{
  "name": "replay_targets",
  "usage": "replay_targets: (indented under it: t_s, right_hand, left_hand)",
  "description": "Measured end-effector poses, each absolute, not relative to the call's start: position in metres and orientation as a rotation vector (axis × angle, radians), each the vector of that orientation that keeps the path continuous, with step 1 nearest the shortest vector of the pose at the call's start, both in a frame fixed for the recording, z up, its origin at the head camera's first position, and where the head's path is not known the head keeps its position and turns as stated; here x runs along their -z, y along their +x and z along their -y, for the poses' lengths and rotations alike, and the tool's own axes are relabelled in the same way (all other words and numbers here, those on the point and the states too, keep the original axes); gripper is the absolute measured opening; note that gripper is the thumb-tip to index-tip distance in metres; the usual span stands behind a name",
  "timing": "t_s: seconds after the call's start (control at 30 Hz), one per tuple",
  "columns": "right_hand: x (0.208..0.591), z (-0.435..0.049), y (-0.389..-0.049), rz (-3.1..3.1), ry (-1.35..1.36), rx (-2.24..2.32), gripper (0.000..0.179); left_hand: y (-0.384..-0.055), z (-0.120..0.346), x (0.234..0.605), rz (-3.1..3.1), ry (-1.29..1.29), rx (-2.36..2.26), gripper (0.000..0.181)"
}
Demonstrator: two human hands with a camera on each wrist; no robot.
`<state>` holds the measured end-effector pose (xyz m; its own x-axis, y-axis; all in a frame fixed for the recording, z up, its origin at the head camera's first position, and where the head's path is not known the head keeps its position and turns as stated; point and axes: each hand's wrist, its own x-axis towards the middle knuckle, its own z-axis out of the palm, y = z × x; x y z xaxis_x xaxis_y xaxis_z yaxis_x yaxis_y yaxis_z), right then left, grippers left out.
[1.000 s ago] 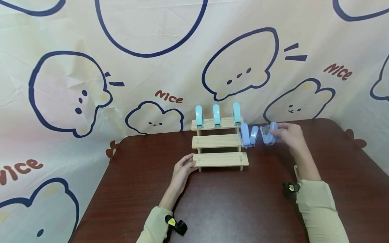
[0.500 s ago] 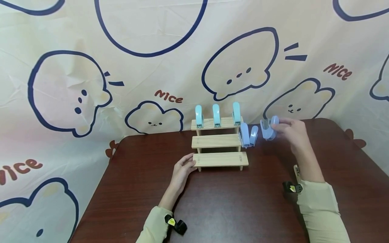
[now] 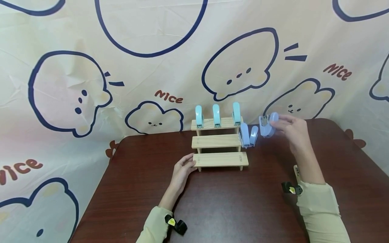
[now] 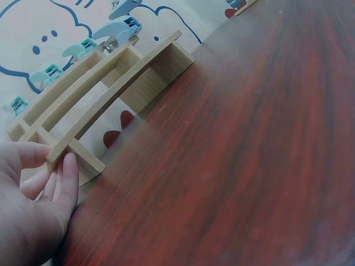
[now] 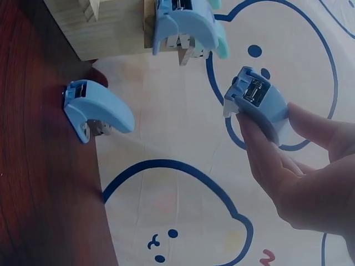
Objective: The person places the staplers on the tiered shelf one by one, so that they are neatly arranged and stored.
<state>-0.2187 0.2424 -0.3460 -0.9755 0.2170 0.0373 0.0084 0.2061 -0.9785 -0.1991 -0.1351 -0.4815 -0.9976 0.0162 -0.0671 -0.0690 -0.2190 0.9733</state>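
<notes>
My right hand (image 3: 293,131) pinches a small light-blue hole punch (image 5: 266,111) with a spring hinge between thumb and fingers. It is held up off the table, right of a three-tier wooden stand (image 3: 220,159). The left hand (image 3: 182,172) grips the left end of the stand's lowest board, thumb above and fingers below, as the left wrist view shows. Another blue punch (image 3: 244,135) is at the right end of the middle board. Beside it, a further blue punch (image 5: 97,108) rests on the table. Three teal punches (image 3: 216,116) stand in a row on the top board.
The dark brown table (image 3: 237,209) runs back to a pale cartoon-printed cloth (image 3: 170,74), just behind the stand. A small thin wooden piece (image 3: 296,172) lies by the right wrist, partly hidden by the arm. Cameras are strapped on both wrists.
My right hand has lifted the blue punch upward and away from the table, then tilted it slightly. The left hand, the stand and the other punches stay where they were.
</notes>
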Motion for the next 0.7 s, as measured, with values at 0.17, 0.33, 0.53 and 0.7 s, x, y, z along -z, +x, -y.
replay_targets:
  t_s: [0.17,0.33,0.53,0.7]
  right_hand:
    - [0.343,-0.239,-0.216,2.205,-0.197,-1.968,0.056]
    - [0.341,-0.235,-0.214,2.101,-0.160,-2.062,0.047]
    - [0.339,-0.227,-0.211,2.044,-0.127,-2.090,0.042]
    - [0.336,-0.219,-0.209,2.080,-0.139,-2.039,0.044]
  left_hand:
    - [-0.198,0.135,0.481,-1.928,-0.062,-2.407,0.047]
    - [-0.198,0.135,0.480,-1.928,-0.061,-2.406,0.047]
    - [-0.198,0.135,0.480,-1.915,-0.057,-2.418,0.047]
    - [-0.198,0.136,0.481,-1.923,-0.049,-2.411,0.047]
